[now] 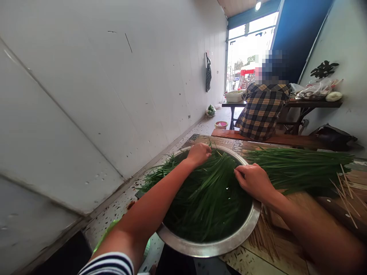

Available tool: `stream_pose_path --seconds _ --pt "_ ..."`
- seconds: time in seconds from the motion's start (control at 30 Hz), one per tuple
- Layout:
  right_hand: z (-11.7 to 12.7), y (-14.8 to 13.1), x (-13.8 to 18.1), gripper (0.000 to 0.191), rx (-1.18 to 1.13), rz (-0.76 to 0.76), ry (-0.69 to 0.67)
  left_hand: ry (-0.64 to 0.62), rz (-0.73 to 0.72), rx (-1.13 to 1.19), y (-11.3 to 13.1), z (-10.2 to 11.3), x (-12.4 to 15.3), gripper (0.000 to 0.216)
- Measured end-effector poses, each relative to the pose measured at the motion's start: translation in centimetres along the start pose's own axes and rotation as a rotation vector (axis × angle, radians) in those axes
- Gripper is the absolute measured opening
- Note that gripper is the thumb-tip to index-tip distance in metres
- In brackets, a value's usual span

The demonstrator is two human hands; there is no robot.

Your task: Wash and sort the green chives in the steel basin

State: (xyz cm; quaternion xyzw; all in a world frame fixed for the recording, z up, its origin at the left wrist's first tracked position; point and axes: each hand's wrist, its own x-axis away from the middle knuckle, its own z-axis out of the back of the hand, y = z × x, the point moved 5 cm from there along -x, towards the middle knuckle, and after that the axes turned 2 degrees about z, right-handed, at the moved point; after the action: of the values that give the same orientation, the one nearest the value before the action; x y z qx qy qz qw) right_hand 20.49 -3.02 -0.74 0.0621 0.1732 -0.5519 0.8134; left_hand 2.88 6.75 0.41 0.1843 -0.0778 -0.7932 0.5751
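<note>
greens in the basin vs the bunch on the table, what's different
The greens in the basin sit in water, loosely fanned; the bunch on the table lies outside, stalks aligned. The left hand and right hand grip the basin's greens, not the bunch. Both: long green leaves.

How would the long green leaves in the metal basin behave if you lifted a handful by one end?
Probably floppy: the green leaves are long, thin and already droop over the basin rim. Likely slippery and clinging together, since they lie glistening in water. A handful seems light, though trapped water would add weight.
</note>
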Motion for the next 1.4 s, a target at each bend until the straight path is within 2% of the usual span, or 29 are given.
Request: stream_pose_path --seconds 0.1,0.2,0.33,0.47,0.57,0.8,1.17,1.4 --pt "0.1 0.1 0.0 0.034 0.003 0.012 0.012 -0.047 -0.066 -0.064 -0.5 -1.4 -0.7 0.021" --pt "0.3 0.1 0.0 0.035 0.005 0.027 0.029 -0.06 -0.062 -0.108 -0.1 -2.1 -0.8 0.018" --pt "0.5 0.0 -0.1 0.035 0.001 0.035 0.029 -0.009 -0.005 -0.069 0.7 -0.9 -0.4 0.018" --pt "0.6 -0.1 -0.1 0.035 -0.004 0.012 0.004 0.021 0.058 0.081 0.7 0.5 0.1 0.025" --pt "0.6 -0.2 -0.1 0.035 -0.003 -0.004 -0.013 -0.028 0.085 0.215 0.2 0.6 0.3 0.026" --pt "0.6 -0.2 0.0 0.034 -0.008 -0.004 0.011 -0.029 0.105 0.443 -1.3 -0.4 -0.2 0.03" --pt "0.4 -0.1 0.0 0.034 -0.007 -0.002 0.023 -0.024 0.092 0.432 -0.5 0.0 0.2 0.029" --pt "0.4 0.0 0.0 0.035 -0.013 -0.004 0.014 -0.005 -0.007 0.386 0.5 -0.1 0.5 0.027"
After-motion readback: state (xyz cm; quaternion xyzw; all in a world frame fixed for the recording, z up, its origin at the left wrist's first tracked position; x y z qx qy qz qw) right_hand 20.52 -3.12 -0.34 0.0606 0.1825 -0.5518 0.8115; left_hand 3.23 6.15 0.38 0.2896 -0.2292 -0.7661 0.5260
